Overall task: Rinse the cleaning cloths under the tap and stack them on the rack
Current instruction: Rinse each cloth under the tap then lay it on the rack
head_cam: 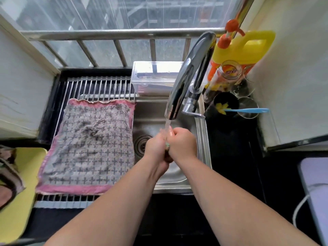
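Head view, sole entry. Item one: tap (pixel 186 77), chrome, swung over the sink (pixel 202 139), its water stream (pixel 167 125) running. Item two: my left hand (pixel 156 144) and right hand (pixel 182 142), directly below the tap's spout, knuckles up, pressed against each other with fingers curled round a bunched cloth (pixel 167 157). Only a greenish sliver and a dark end of it show between the palms. I judge it is held there so the stream runs over it while the hands squeeze it. Both forearms reach in from the near edge and meet in a narrow V, wrists roughly level. Item three: rack (pixel 99 86), a run of metal bars left of the tap, laid across that half of the sink, presumably so drips fall into the basin. Item four: grey and pink cloth (pixel 87 146), spread flat on the rack left of the tap, one layer as far as I can tell. It reads as already rinsed and the base of the stack. Item five: clear plastic box (pixel 152 77), just left of the tap's neck. Item six: yellow jug (pixel 248 48) and glass jar (pixel 229 71), right of the tap on the dark surface (pixel 230 148). Item seven: yellow tray (pixel 26 174), far left of the tap, bearing something brownish, and I cannot tell whether it is more cloths.
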